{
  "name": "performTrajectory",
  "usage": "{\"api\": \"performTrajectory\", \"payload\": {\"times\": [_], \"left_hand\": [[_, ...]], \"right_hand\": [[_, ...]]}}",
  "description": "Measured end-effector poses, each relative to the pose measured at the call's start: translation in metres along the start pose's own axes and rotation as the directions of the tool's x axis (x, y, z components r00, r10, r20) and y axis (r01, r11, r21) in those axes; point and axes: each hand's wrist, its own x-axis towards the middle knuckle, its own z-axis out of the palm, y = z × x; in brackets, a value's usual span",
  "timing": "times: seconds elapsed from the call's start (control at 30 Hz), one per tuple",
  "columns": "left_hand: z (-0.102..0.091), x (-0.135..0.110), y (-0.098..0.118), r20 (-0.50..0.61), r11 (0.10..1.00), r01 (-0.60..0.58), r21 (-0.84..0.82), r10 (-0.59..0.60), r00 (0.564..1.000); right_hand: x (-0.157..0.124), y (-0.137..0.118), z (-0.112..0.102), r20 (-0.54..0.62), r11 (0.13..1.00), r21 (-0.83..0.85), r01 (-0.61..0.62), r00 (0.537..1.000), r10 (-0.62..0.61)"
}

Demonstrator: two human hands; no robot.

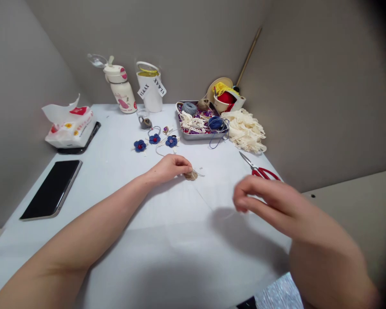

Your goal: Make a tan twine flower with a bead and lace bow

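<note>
Between the thumb and fingers of my left hand (pixel 171 167) is a small tan crocheted piece (pixel 191 176), held low over the table, with short cord ends sticking out to its right. A thin pale thread (pixel 202 197) runs from this piece toward my right hand (pixel 265 199). That hand is raised to the right, its fingers pinched together on the thread and slightly blurred. Whether a needle is in the pinch cannot be made out. Beyond my left hand lie blue flower pieces with red centres, one of them a blue flower (pixel 171 141).
Red-handled scissors (pixel 259 168) lie beyond my right hand. A metal tray (pixel 199 136) holds yarn balls and beads, beside a cream yarn heap (pixel 244 131). Further off stand a bottle (pixel 122 92) and a white cup (pixel 152 96). At left are a phone (pixel 53 189) and a tissue pack (pixel 72 128).
</note>
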Motion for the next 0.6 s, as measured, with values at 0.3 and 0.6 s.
{"api": "performTrajectory", "payload": {"times": [0.3, 0.6], "left_hand": [[0.003, -0.003, -0.003, 0.062, 0.988, -0.072, 0.134, 0.064, 0.996], [0.002, -0.004, 0.001, 0.072, 0.973, -0.045, 0.225, 0.029, 0.997]], "right_hand": [[0.123, 0.059, 0.029, 0.018, 0.925, -0.377, -0.038, 0.999, 0.049], [0.191, 0.053, 0.053, 0.281, 0.875, -0.458, -0.154, 0.909, 0.307]]}}
